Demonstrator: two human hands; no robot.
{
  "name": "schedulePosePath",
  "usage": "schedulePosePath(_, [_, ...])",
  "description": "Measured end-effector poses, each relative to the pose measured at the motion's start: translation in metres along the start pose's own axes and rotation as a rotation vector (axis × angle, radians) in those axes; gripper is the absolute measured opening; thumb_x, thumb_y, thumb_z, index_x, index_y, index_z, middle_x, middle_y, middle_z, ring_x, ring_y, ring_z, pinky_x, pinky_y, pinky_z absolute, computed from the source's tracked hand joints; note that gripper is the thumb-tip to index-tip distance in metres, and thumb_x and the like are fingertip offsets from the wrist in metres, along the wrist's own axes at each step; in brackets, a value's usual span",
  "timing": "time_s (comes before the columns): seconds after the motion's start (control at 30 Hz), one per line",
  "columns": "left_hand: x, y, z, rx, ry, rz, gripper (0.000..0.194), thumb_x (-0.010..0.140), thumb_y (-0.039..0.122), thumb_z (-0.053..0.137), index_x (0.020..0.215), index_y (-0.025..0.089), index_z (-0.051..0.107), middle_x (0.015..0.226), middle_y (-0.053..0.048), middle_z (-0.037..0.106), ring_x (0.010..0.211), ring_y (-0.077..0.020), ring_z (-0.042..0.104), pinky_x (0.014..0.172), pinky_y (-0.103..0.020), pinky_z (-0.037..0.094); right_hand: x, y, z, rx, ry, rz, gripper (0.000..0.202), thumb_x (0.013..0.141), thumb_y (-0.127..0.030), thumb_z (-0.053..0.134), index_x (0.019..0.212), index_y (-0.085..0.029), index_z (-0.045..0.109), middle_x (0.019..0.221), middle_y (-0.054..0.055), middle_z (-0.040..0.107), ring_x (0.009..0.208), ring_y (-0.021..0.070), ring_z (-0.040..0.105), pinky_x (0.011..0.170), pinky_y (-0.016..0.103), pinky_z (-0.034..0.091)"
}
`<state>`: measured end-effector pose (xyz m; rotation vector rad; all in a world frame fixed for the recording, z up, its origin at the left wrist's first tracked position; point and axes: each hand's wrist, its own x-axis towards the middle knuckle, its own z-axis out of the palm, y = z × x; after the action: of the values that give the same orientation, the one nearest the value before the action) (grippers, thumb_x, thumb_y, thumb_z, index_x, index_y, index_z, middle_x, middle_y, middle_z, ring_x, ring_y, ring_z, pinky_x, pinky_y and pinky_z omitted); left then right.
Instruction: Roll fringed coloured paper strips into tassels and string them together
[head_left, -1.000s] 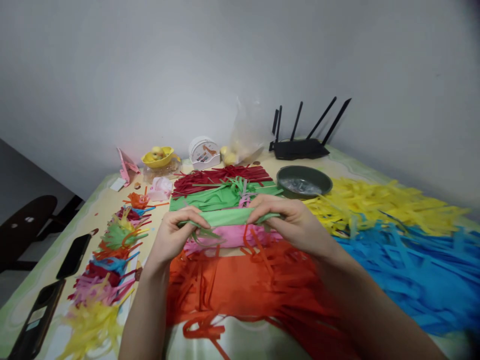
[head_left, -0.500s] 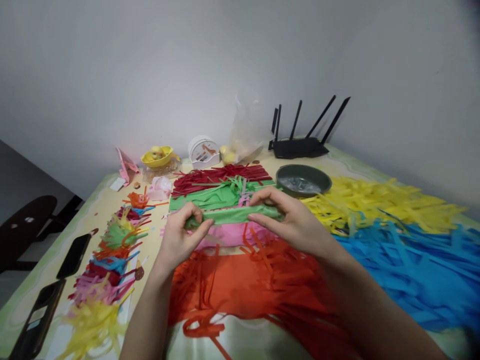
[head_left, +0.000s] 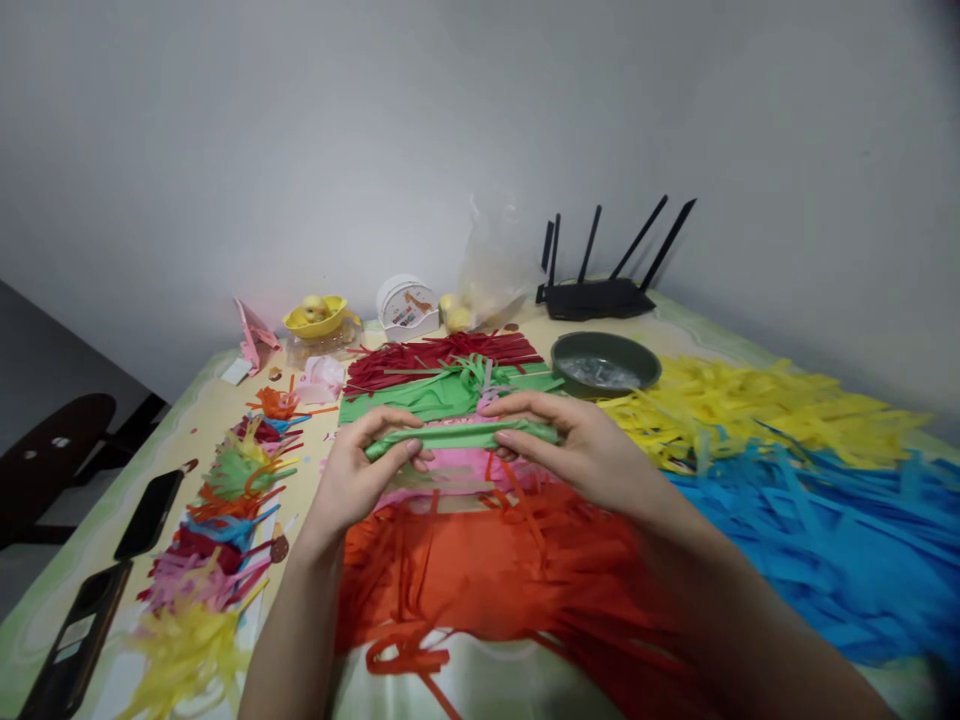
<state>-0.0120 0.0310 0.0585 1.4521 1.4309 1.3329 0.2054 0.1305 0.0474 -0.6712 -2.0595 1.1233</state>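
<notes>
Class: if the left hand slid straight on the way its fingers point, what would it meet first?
The left hand points right along the green roll, so it would probably meet the right hand first; depth is uncertain.

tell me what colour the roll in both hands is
Green roll, held by left hand and right hand; head view.

hidden: green paper roll [head_left: 461, 436] ends (inside both fists) | cut off: phone [head_left: 71, 640]

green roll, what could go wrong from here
1. The green roll is pinched only at its ends by the left hand and right hand; its unsupported middle could loosen or unroll.
2. Thin paper may crease or tear if twisted hard.
3. The forearms lie over the orange strips and could drag or crumple them.
</notes>
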Motion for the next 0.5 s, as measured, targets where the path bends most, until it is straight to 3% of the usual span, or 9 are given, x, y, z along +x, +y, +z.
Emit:
schedulePosePath(0.3, [0.0,-0.009,0.006,-0.295,0.097,-0.04,0.013,0.08,0.02,0.063,0.086,0.014,0.073,0.054,-0.002,0.067,0.06,-0.0153,0.067,0.071,-0.029,0.055,0.0,-0.001,0.008,0.157,0.107,0.027,0.02,0.081,-0.031,0.061,0.088,-0.017,0.073,0.073,0.004,0.069,0.057,0.0129,0.06,0.052,0.023,0.048])
schedulePosePath(0.5, [0.0,-0.012,0.007,-0.343,0.069,0.106,0.014,0.08,0.017,0.063,0.07,0.017,0.073,0.062,-0.003,0.067,0.067,-0.014,0.065,0.067,-0.024,0.051,0.003,0.007,0.007,0.3,0.089,-0.135,0.016,0.08,-0.018,0.059,0.076,-0.019,0.074,0.075,0.004,0.069,0.064,0.0125,0.061,0.055,0.022,0.049])
